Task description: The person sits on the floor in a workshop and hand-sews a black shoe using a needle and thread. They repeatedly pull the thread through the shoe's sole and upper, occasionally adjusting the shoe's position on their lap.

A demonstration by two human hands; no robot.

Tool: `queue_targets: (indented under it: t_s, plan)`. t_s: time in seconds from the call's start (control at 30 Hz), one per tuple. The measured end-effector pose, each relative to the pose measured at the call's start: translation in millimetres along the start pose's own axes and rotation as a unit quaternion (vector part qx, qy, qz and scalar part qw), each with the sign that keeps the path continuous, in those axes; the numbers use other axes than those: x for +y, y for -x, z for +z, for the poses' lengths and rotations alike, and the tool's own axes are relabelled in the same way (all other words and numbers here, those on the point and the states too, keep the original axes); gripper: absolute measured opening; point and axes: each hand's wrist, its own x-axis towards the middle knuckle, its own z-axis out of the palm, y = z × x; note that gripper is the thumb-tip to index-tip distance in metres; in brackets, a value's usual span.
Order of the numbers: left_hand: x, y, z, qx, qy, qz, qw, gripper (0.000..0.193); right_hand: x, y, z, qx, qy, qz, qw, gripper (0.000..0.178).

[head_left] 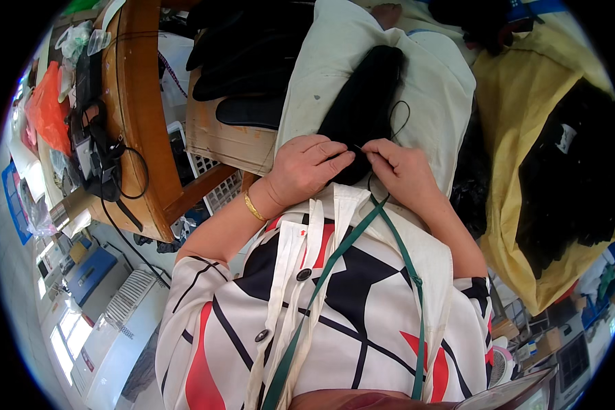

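Centrally, a long black bundle (pixel 362 102), soft and matte like hair or fibre, is laid lengthwise on a cream cloth (pixel 430 75) that is draped over the lap and lightly stained. The bundle's near end is met by both hands. The left hand (pixel 306 167) is curled over that end, fingers bent and pressed onto the dark mass; a thin gold bangle (pixel 253 206) is worn at its wrist. The right hand (pixel 398 167) is pinched closed, thumb and forefinger brought together on a fine black thread (pixel 398 119), which is looped in an arc over the cloth just beside the bundle. Whether a needle is held between the fingertips cannot be told; the spot is too small and dark.

A green lanyard (pixel 335 256) is hung over a white blouse with black and red shapes. To the left, a curved wooden table (pixel 140 116) is loaded with black cables, and a worn cardboard box (pixel 219 133) is set beside it. To the right, black tufts (pixel 574 178) are piled on a yellow sheet (pixel 512 225). The bundle's far end is blurred into shadow, and the picture's rim is cut off by the lens.
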Motion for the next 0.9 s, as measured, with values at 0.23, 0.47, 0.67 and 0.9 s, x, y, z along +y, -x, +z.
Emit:
queue_targets:
  t_s: [0.23,0.47,0.67,0.9]
  plan:
    - [-1,4,3,0.006,0.008,-0.01,1.0,0.029,1,-5,3,-0.01,-0.01,0.012,1.0,0.012]
    - [-1,13,11,0.053,0.115,-0.105,0.986,0.027,5,-10,18,-0.034,-0.105,0.068,0.992,0.011]
    - [2,15,11,0.04,0.128,-0.113,0.985,0.029,-10,-29,21,-0.022,-0.088,0.039,0.995,0.012]
    - [7,15,9,0.042,0.031,-0.095,0.994,0.023,-32,-42,-7,0.012,0.104,-0.069,0.992,0.011]
